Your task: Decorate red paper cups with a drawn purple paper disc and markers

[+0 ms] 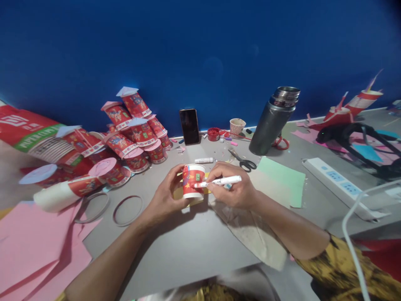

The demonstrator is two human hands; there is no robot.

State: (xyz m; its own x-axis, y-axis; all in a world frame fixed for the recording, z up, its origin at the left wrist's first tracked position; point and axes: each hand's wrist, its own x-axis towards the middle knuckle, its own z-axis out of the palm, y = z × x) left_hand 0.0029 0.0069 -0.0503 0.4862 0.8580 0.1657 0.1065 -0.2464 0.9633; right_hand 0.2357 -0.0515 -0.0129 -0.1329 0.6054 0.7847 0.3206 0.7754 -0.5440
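A red printed paper cup (189, 184) with star shapes stands upright over the grey table in front of me. My left hand (171, 190) is closed around its left side, thumb low near the base. In my right hand (233, 186) I grip a white marker pen (227, 180), its tip at the cup's front. Under and behind the cup lies a piece of yellow paper (178, 193), partly hidden. Just beyond my hands is a white marker cap or tube (203, 160), and black scissors (243, 161) lie past my right hand.
Stacked red paper cups (138, 133) with paper tops fill the left, beside tape rings (128, 210) and pink paper (34, 246). A phone (189, 126) leans on the blue wall. To the right are a steel flask (273, 123), green paper (283, 179) and a power strip (341, 188).
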